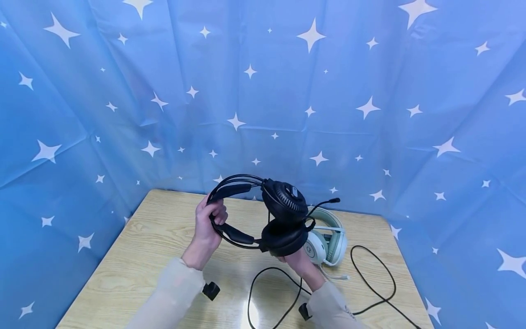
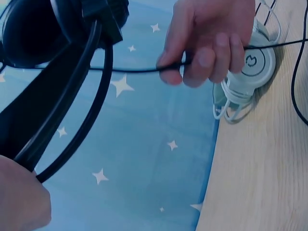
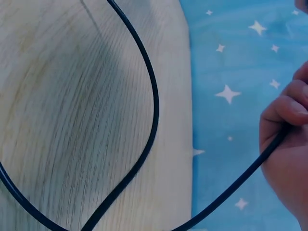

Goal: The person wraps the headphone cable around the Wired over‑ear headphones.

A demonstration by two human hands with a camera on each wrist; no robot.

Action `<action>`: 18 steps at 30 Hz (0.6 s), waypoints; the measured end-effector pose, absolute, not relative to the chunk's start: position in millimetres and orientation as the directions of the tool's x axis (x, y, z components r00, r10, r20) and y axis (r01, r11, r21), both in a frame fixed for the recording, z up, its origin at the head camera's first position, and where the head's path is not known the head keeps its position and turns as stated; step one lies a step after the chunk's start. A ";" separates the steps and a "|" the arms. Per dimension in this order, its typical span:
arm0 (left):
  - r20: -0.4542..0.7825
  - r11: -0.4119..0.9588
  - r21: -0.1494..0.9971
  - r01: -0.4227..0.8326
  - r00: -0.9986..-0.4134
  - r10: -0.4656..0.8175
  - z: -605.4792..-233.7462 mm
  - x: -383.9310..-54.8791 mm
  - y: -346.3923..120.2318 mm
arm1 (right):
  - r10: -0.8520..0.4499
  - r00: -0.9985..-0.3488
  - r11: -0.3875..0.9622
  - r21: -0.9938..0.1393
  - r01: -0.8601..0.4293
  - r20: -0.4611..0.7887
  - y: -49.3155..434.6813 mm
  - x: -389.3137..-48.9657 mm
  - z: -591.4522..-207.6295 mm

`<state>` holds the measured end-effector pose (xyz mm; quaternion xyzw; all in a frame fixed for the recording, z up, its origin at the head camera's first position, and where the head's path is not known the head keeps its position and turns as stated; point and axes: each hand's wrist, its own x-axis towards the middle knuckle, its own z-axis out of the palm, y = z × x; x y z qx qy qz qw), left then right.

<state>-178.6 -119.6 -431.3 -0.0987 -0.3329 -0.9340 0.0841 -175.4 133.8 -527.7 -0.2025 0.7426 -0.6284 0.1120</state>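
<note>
My left hand (image 1: 208, 224) grips the headband of a black headset (image 1: 283, 237), raised over the table with its ear cups toward the right. A thin boom microphone (image 1: 324, 202) sticks out from the cups. Below the ear cups is my right hand (image 1: 299, 262), partly hidden by them in the head view. In the left wrist view, the right hand (image 2: 211, 45) pinches the headset's black cable (image 2: 132, 71) between thumb and curled fingers. From that hand (image 3: 284, 139) the cable (image 3: 226, 192) trails down in the right wrist view.
Behind the right hand, a white and pale green headset (image 1: 339, 244) lies on the wooden table (image 1: 156, 237), its white cord bundled. Loops of black cable (image 1: 394, 283) spread over the table's right side and front. A blue star-patterned curtain (image 1: 263, 100) hangs along the table's back and sides.
</note>
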 end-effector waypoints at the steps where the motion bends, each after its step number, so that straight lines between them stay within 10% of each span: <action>1: 0.231 -0.753 0.617 0.227 -0.968 -0.103 -430.0 -177.8 -117.3 | -0.455 -0.886 0.096 -0.984 -0.148 0.088 131.7 -175.0 -527.2; 18: 0.168 -0.641 0.696 0.323 -0.941 -0.292 -416.7 -169.4 -99.3 | -0.485 -0.873 0.097 -0.990 -0.104 0.044 120.4 -157.6 -517.2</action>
